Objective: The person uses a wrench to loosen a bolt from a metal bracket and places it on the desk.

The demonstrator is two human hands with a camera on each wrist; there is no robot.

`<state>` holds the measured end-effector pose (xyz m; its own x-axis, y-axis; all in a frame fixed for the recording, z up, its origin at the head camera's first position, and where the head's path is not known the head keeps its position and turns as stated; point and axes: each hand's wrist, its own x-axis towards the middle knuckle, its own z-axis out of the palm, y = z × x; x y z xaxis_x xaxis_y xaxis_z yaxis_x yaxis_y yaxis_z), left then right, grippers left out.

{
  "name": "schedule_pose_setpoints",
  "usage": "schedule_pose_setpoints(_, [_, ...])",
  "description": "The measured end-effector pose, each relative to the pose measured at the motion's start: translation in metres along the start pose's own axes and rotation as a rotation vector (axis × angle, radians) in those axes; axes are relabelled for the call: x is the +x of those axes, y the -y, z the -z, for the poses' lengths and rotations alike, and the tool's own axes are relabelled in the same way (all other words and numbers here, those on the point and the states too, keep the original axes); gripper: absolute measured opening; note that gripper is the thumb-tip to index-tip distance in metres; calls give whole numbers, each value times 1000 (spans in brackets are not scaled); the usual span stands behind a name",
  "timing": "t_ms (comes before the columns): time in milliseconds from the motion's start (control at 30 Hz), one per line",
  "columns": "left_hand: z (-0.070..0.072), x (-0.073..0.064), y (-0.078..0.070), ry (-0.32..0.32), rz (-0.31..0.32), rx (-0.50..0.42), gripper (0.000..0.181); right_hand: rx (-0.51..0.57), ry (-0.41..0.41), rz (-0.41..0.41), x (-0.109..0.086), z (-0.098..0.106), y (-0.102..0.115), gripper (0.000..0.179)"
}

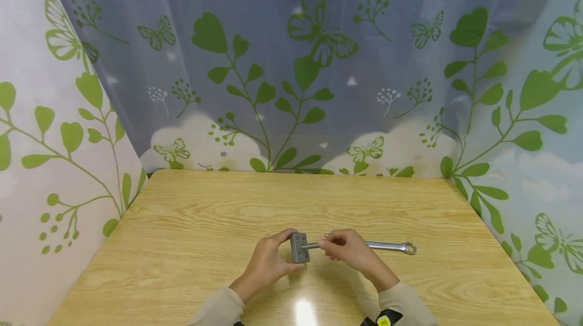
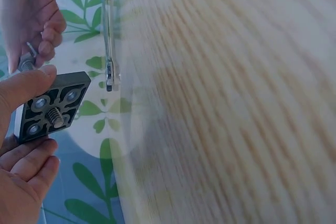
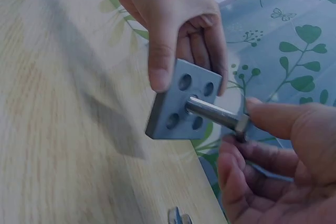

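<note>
A grey square plate with a hole near each corner is held by its opposite edges between the thumb and fingers of my left hand, raised above the table. Through its middle runs a metal bolt, whose threaded end pokes out a short way on the back, ribbed side. At the bolt's head, the thumb and fingertips of my right hand pinch it; much of the shank shows between the head and the plate. A combination wrench lies on the table, partly behind my right hand in the head view.
The wood-grain table reaches back to a curtain printed with green leaves and butterflies, which also hangs along both sides. A dark watch-like band with a yellow patch sits at the right sleeve.
</note>
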<state>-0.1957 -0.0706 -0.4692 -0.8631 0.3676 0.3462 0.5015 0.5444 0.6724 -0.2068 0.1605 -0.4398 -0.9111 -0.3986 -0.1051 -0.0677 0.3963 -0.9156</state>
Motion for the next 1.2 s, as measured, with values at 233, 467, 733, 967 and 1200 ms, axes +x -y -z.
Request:
schedule_pose_setpoints(233, [-1,0,1,8,-4,-26,71,-51,7,110,-2,6,1,22])
schedule_pose_setpoints(467, [-1,0,-1,10,8,-30,70,-16,4,129,-2,6,1,24])
schedule_pose_setpoints(733, [0,-1,-1,1,3,-34,69,3,39,68,-2,4,-1,36])
schedule_pose_setpoints(967, [-1,1,-1,-3,-3,-30,69,66,46,-34,-2,-2,-4,57])
schedule_pose_setpoints(1200, [-2,2,-2,-1,-8,-37,69,33,-27,-95,1,-3,1,61])
